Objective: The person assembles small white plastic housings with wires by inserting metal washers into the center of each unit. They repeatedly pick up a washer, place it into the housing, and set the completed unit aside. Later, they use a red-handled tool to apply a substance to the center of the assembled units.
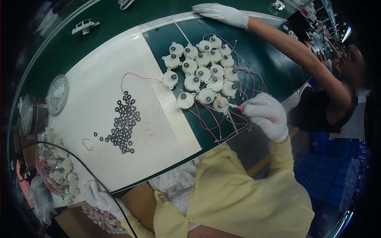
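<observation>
My right hand (266, 115), in a white glove, is closed round a slim red-handled brush (237, 106). Its tip touches a round white motor (220, 104), where an orange-brown smear shows. This motor sits at the near right of a cluster of similar round white motors (203, 74), most with a black ring on the centre post and thin red and white wires trailing off. My left hand (98, 196), gloved too, rests by the table's near left edge with its fingers stretched out, beside a heap of wired white motors (63, 174). Nothing shows in it.
Loose black rings (124, 126) lie on the white sheet (158, 119). A round clear-lidded tin (58, 95) and another can (29, 115) stand at left. A black cable (85, 166) crosses near my left hand. A co-worker's gloved hand (224, 15) lies on the far rail.
</observation>
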Available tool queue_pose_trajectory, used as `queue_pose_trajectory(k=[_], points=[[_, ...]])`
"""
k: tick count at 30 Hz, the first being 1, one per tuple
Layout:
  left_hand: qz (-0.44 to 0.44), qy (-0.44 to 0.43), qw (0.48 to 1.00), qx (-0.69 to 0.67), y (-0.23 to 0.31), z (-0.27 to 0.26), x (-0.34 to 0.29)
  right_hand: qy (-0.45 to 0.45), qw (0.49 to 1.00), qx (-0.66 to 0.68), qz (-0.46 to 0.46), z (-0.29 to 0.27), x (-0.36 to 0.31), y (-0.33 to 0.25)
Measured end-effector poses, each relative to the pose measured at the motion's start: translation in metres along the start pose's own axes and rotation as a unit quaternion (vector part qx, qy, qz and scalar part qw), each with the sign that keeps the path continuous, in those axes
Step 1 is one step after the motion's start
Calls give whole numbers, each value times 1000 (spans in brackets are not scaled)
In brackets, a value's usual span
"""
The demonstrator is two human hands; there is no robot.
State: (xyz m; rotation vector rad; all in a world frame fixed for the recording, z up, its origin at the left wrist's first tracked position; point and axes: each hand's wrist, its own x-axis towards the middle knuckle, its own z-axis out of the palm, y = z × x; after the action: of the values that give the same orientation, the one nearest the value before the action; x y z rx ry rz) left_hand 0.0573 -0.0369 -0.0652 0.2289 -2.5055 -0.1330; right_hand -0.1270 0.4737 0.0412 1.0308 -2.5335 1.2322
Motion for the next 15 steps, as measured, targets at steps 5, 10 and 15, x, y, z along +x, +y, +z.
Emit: queue_pose_trajectory(k=[5,10,15], points=[[8,11,1000,3,2,-2,0,-67,996,-44,-50,-13,12,-7],[-9,17,1000,-23,3,2,-2,-100,987,-104,-72,-15,17,-12],[-21,18,999,-43,7,1,0,-89,983,-126,-100,-14,14,-11]])
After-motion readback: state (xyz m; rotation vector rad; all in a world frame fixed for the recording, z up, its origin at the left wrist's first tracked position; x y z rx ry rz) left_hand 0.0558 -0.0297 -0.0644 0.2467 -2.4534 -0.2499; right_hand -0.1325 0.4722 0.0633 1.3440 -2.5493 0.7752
